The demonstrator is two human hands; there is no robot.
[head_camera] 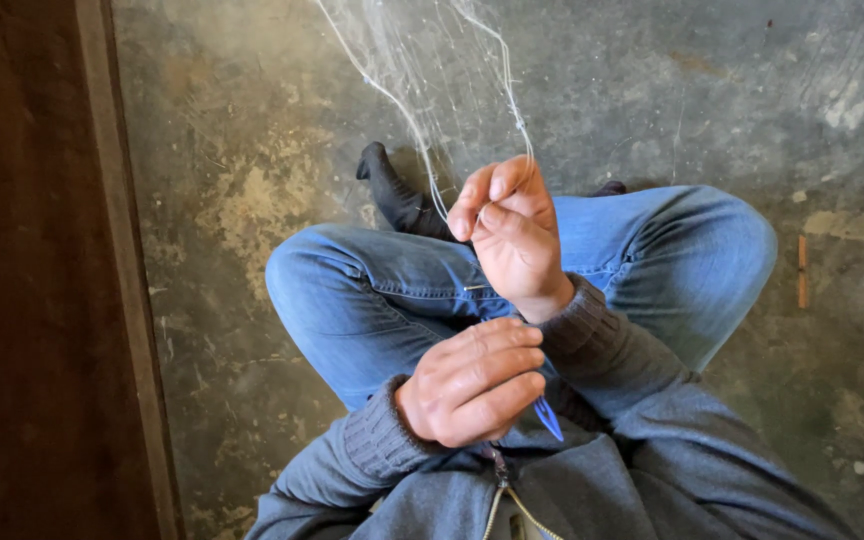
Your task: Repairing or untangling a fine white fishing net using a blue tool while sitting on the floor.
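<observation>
Clearly both hands are busy with fine white net twine (422,120), which runs from the top of the view down to the right hand (512,235). That hand is raised above the crossed legs, its fingers narrow and bunched, the thumb and forefinger tips pinching the twine where the strands gather just beside them. The twine's long run lies roughly up and down the view — slanting from the upper left toward the pinch — with thinner mesh threads fanning out around it. Lower and nearer the body, the left hand (472,380) is curled into a loose fist around a blue netting needle (549,419); only its pointed end shows, sticking out below the fingers and aimed down and to the right, toward the grey zipped jacket (592,480). How much of the needle sits inside the fist cannot be told. Blue jeans (372,290) and one black sock (392,195) rest on the stained concrete floor (252,150) — no containers are in view.
</observation>
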